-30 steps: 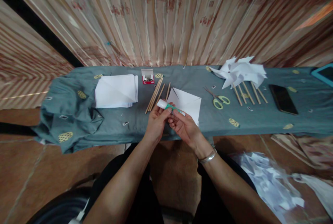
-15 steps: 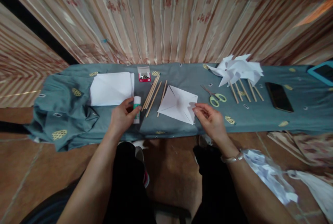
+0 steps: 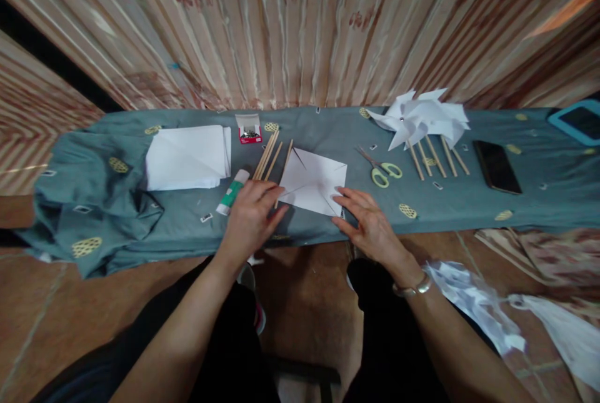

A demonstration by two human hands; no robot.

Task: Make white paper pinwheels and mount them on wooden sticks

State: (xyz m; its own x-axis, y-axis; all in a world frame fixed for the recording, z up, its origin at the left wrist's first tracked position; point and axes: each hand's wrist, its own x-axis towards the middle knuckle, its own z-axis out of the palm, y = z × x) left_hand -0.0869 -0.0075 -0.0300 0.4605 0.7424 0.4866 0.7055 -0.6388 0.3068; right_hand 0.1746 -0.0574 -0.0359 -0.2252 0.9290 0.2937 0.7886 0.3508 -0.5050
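A white square sheet of paper (image 3: 315, 179) with cuts running in from its corners lies on the cloth in front of me. My left hand (image 3: 250, 215) is at its left corner, thumb apart from the fingers and nothing gripped. On the opposite side, my right hand (image 3: 368, 223) rests its fingertips on the lower right edge, fingers spread. Just left of my left hand a green and white glue stick (image 3: 233, 192) lies tilted on the cloth. Wooden sticks (image 3: 267, 154) lie beyond that hand, partly hidden by it. Green-handled scissors (image 3: 385, 172) lie right of the sheet.
A stack of white paper (image 3: 187, 158) lies at the left, beside a small red box (image 3: 249, 129) of metal pins. Paper pinwheels (image 3: 424, 117) on sticks lie at the back right, near a black phone (image 3: 497, 167) and a blue-framed device (image 3: 579, 122). A curtain (image 3: 300, 34) hangs behind.
My left hand has let go of the glue stick, which now lies on the cloth, and has moved right to the paper. My right hand's fingers have spread at the sheet's edge.
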